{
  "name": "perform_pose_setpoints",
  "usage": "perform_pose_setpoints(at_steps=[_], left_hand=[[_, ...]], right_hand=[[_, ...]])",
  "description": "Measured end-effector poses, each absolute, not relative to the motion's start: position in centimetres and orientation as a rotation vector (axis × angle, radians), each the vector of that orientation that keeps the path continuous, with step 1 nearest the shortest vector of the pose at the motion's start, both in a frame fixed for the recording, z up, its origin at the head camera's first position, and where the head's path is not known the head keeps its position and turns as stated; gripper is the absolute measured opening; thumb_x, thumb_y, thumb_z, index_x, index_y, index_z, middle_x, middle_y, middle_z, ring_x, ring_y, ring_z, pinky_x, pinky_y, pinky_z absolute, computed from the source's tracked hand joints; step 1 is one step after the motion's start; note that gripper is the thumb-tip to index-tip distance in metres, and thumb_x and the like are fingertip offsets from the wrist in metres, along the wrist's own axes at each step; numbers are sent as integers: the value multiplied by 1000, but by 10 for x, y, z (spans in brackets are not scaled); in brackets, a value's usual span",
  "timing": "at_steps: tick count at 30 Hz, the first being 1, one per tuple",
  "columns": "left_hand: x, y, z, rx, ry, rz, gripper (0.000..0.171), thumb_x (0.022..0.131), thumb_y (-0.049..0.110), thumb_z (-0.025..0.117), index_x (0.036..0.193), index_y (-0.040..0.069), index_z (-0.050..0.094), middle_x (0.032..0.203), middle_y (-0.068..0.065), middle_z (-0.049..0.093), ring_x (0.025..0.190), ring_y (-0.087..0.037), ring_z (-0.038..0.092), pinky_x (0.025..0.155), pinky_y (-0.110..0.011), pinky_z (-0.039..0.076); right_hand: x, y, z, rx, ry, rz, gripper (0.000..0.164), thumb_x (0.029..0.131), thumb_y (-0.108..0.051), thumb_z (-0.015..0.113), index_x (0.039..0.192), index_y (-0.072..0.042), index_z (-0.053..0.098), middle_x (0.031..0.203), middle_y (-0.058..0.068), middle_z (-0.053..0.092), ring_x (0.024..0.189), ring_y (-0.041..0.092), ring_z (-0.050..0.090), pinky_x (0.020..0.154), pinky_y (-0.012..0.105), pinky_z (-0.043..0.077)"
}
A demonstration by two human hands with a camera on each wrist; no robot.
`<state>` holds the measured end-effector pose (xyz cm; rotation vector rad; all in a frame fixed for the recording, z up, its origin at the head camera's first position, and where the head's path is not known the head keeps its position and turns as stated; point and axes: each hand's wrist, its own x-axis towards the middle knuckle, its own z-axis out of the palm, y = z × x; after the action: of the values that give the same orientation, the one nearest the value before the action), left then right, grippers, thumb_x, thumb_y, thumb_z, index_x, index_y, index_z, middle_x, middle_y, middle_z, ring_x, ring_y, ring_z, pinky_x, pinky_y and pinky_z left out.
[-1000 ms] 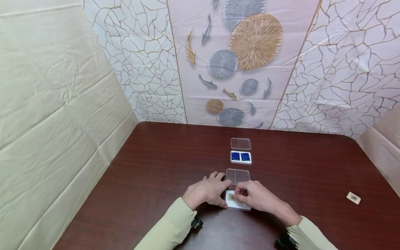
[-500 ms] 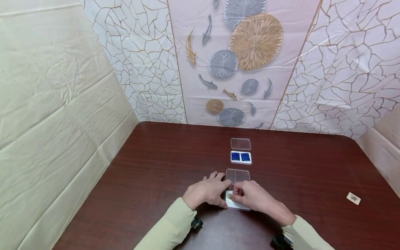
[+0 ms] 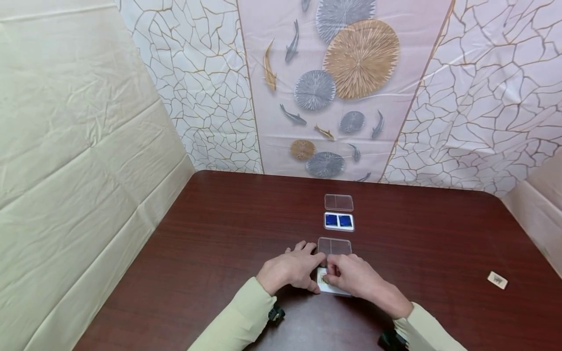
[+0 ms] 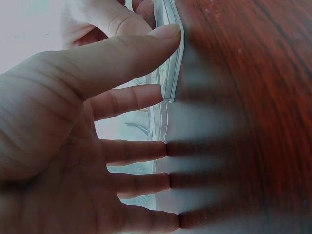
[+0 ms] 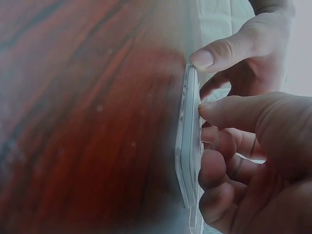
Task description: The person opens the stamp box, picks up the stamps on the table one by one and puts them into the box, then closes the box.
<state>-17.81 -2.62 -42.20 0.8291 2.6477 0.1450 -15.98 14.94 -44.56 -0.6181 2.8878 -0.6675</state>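
Table [image 3: 210,243]: dark red-brown, wood grain, rounded far corners
Backdrop [image 3: 281,156]: grey and gold fish [image 3: 270,66], round discs [image 3: 362,58], crackle-line side panels [image 3: 491,97]
Left cloth [image 3: 83,180]: cream, creased, seamed

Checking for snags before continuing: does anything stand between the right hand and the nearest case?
Nothing visible does: the right hand is at the upper face of the nearest case. The left hand rests at its left edge, not between them.

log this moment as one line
left hand: touches white case; right hand: curled at gold-toned piece; blue squares: in farther case; pale tile: at right
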Motion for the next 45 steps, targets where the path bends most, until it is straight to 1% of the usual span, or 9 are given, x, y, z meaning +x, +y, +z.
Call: perform_pose_setpoints(at_steps=[10, 18, 25, 30, 36, 45], left_hand=[[-179, -26, -424, 840, 2645, 138, 55, 78, 48, 80, 122, 26, 55, 147, -5, 42, 143, -32, 34, 108, -55, 40], [-178, -26, -423, 856, 2653, 153, 46, 77, 46, 81, 111, 27, 57, 141, -4, 46, 141, -33, 37, 106, -56, 41], [-178, -27, -423, 862, 2647, 158, 47, 78, 46, 81, 115, 28, 58, 139, -3, 46, 138, -29, 38, 106, -54, 41], [-178, -26, -423, 857, 2642, 165, 46, 79, 45, 80, 115, 28, 58, 140, -4, 45, 142, -31, 35, 108, -55, 39], [-177, -28, -423, 858, 2645, 173, 46, 79, 45, 80, 114, 28, 57, 139, -4, 45, 141, -30, 36, 107, -55, 40], [-178, -27, -424, 838, 2624, 188, 45, 80, 44, 80, 115, 29, 57, 145, -3, 42, 146, -31, 30, 111, -55, 37]], right_hand=[[-154, 153, -436, -687, 2943, -611, 31, 85, -24, 73, 68, -26, 48, 56, -17, 45, 52, 1, 42, 49, 21, 34], [-152, 163, -425, -653, 2953, -610, 32, 87, -26, 73, 68, -25, 47, 56, -16, 44, 51, 1, 40, 48, 20, 32], [-152, 177, -421, -634, 2945, -638, 32, 87, -25, 72, 68, -25, 47, 56, -15, 43, 49, 0, 39, 48, 19, 32], [-153, 189, -418, -608, 2941, -646, 29, 87, -25, 72, 69, -25, 49, 57, -13, 43, 49, 1, 39, 48, 19, 32], [-153, 204, -415, -597, 2947, -648, 27, 88, -25, 73, 71, -25, 52, 58, -13, 45, 51, 1, 39, 49, 20, 34], [-151, 227, -411, -552, 2945, -641, 24, 88, -25, 73, 73, -27, 54, 60, -12, 45, 52, 1, 39, 50, 20, 34]])
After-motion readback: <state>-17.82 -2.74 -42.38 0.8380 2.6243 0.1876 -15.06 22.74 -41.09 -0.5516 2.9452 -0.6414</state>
